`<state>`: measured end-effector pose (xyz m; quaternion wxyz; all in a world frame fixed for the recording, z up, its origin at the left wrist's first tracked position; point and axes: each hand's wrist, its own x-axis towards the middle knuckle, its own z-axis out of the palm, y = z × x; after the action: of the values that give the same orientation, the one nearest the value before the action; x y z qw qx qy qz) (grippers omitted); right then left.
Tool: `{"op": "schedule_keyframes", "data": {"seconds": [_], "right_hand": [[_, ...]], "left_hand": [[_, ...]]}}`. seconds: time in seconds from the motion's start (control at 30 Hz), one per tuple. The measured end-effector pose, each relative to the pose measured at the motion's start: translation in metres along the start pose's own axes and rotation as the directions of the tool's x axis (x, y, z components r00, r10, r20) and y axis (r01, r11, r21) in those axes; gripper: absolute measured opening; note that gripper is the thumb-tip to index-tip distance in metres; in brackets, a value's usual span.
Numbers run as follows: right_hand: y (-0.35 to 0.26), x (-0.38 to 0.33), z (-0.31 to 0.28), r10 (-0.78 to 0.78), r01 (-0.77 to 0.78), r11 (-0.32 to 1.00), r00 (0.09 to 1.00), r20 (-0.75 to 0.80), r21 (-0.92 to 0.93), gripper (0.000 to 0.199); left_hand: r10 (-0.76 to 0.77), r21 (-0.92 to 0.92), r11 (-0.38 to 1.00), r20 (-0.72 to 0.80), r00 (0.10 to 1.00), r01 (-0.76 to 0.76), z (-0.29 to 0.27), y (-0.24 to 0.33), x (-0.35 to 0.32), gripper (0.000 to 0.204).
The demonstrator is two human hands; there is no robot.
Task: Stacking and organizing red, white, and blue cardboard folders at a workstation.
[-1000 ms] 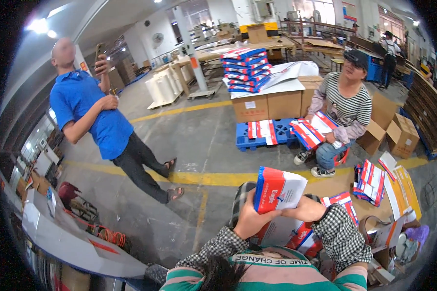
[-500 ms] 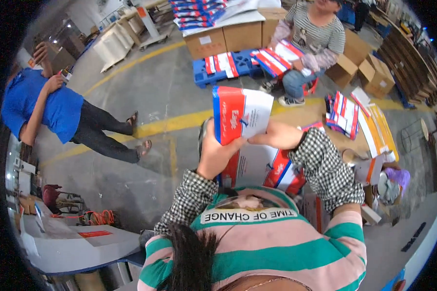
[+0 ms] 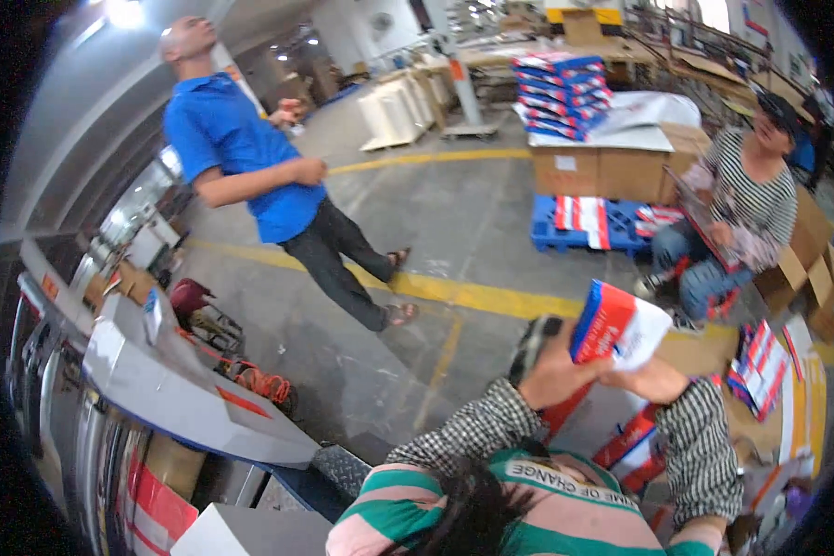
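Observation:
A red, white and blue printed packet (image 3: 623,326) is held up in front of me at a tilt. My left hand (image 3: 558,372) grips its lower left part, and the fingers behind it are hidden. My right hand (image 3: 653,380) is closed on its lower right edge. Just beneath my hands, more printed packaging (image 3: 635,449) in the same colours lies close to my body, partly covered by my forearms. To the right of it, a stack of similar packets (image 3: 758,375) rests on brown cardboard.
A person in blue (image 3: 250,157) stands at the left on the grey floor. Another person (image 3: 746,199) sits at the right, hands on a flat thing. Cartons (image 3: 612,176) on a blue pallet (image 3: 547,232) carry piled packets. A grey machine table (image 3: 185,389) is at my left.
My view has swung left and up, so everything appears farther right and lower. The packet stays in both hands. The standing person's arms have lowered; the seated person's packet is turned edge-on.

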<state>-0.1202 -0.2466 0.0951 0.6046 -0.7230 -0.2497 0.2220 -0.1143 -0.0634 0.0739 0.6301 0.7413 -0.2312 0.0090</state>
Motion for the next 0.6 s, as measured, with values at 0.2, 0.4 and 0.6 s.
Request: {"op": "schedule_keyframes", "data": {"seconds": [0.2,0.4,0.6], "right_hand": [[-0.02,-0.009,-0.005,0.003,-0.001,0.999,0.999,0.046,-0.04,0.05],[-0.014,0.01,-0.015,0.002,0.01,0.99,0.996,0.086,-0.139,0.05],[-0.001,0.001,-0.007,-0.012,0.012,1.0,1.0,-0.019,0.009,0.048]], "left_hand": [[-0.014,-0.009,1.0,-0.017,1.0,0.014,-0.008,0.009,-0.006,0.06],[-0.122,-0.044,0.992,-0.013,0.992,0.122,-0.005,0.014,0.004,0.059],[-0.23,-0.037,0.972,0.057,0.972,0.232,-0.011,0.024,0.013,0.067]]}}
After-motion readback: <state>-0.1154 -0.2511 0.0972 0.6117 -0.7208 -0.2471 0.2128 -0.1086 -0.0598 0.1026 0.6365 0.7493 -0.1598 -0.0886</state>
